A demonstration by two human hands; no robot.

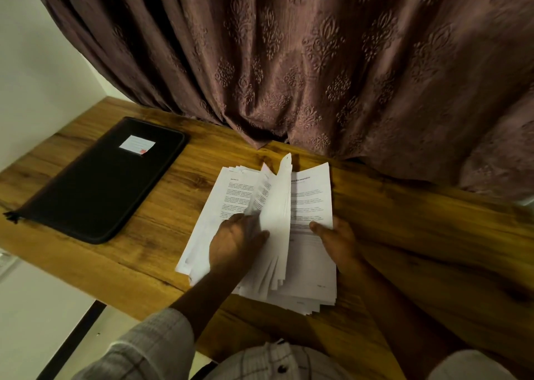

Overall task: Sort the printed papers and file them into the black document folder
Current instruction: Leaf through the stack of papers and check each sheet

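Left hand (237, 235) grips lifted papers (310, 203), right hand (336, 238) pinches them; black folder (95, 183) closed.

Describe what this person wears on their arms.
A pale shirt with a faint dark check. The left sleeve stops short of the wrist; the right sleeve shows only at the picture's corner. No watch or glove is visible.

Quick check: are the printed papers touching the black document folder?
Apart. The head view shows a strip of wooden desk between the printed papers and the black document folder.
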